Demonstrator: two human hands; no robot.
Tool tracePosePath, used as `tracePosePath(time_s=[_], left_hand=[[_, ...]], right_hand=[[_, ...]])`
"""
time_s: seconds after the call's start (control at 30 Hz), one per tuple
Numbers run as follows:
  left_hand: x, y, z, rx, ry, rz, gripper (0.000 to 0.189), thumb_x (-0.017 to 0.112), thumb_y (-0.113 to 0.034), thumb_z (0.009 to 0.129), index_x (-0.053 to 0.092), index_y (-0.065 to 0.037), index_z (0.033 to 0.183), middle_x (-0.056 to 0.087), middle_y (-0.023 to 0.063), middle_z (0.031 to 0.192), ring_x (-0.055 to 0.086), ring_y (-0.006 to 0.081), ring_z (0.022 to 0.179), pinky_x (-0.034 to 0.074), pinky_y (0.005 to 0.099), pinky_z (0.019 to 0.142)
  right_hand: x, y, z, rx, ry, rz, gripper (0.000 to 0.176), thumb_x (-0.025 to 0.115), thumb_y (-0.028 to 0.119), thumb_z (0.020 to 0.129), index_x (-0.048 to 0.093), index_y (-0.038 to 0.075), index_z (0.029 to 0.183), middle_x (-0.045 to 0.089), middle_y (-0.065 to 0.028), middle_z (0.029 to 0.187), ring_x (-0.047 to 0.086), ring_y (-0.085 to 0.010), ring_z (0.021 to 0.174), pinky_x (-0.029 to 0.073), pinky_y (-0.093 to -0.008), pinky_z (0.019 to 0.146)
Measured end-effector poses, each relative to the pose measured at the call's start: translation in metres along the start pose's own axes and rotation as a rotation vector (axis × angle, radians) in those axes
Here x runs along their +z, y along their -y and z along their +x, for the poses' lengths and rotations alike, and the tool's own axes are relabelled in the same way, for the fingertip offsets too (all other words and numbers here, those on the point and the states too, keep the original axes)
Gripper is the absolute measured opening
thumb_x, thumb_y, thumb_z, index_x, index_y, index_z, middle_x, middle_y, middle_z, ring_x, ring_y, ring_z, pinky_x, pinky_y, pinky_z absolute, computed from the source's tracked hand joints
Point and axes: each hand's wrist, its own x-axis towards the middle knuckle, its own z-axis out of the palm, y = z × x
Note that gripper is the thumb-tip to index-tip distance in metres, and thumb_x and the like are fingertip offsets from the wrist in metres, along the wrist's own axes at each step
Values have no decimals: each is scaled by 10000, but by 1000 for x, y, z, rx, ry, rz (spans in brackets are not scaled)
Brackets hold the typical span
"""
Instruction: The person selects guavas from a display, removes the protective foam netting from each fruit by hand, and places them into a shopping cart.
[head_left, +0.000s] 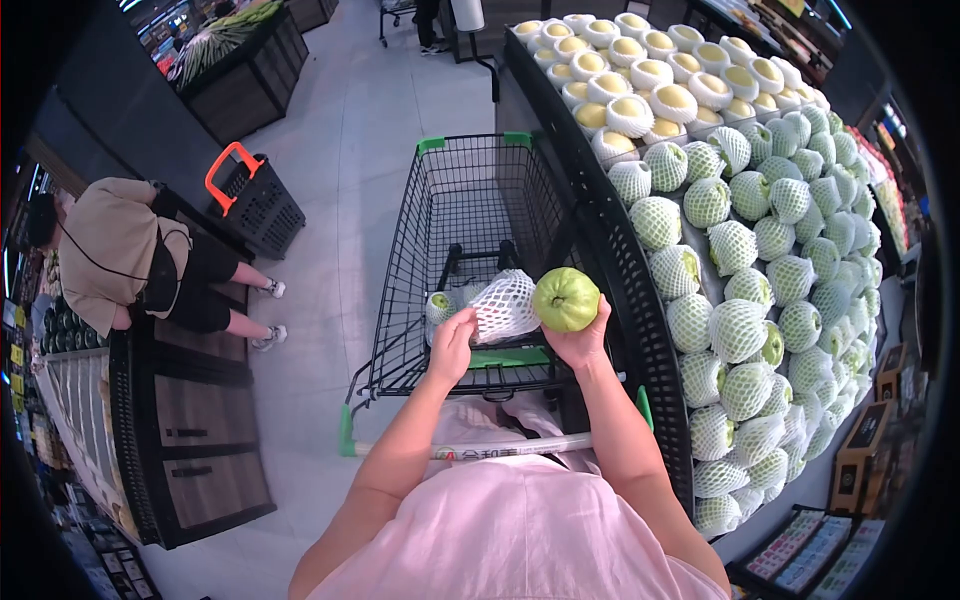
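Observation:
My right hand [580,343] holds a round green fruit [567,300] from below and the right, its skin bare. Just left of it, my left hand [453,347] pinches the edge of a white foam net [505,305], which hangs beside the fruit. Both are above the near end of a black wire shopping cart [478,180] with green corners. Inside the cart, a netted green fruit [439,307] shows to the left of the foam net, with more white netting partly hidden behind it.
On the right, a sloped display [640,370] bears several netted green fruits [745,330] and, farther back, yellow ones [630,115]. A person [130,250] stands at a left stand, near a black basket [262,210] with an orange handle. Another person's legs [427,25] show ahead.

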Motion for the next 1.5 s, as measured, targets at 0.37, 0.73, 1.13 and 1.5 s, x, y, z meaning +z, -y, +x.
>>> tracePosePath(time_s=[0.37, 0.73, 1.13, 1.5], left_hand=[[5, -1, 0, -58, 44, 151, 810, 759, 17, 688, 331, -41, 1373, 416, 128, 1371, 405, 234, 1304, 408, 403, 1054], [2, 8, 1, 96, -13, 204, 663, 720, 6, 741, 397, -16, 1319, 485, 117, 1288, 501, 215, 1208, 443, 356, 1008], [-7, 3, 5, -187, -33, -357, 315, 578, -110, 944, 524, -5, 1236, 611, 84, 1197, 579, 150, 1089, 448, 311, 959], [-20, -1, 7, -299, -44, -1221, 332, 475, -75, 823, 597, 2, 1121, 643, 139, 1130, 592, 279, 1107, 403, 495, 1045]], right_hand=[[0, -1, -1, 53, -27, 1, 816, 587, 684, 720, 497, 142, 1323, 501, -63, 1348, 464, -248, 1253, 332, -426, 1095], [4, -2, -1, 34, -32, -43, 814, 599, 712, 697, 508, 177, 1303, 497, -49, 1327, 443, -245, 1248, 305, -437, 1092], [0, 0, -13, 106, 123, -220, 896, 656, 704, 661, 492, 125, 1324, 530, -96, 1307, 495, -295, 1228, 405, -472, 1035], [9, 0, -4, 51, 236, 15, 941, 637, 763, 653, 505, 110, 1318, 460, -139, 1389, 256, -383, 1400, 275, -453, 1137]])
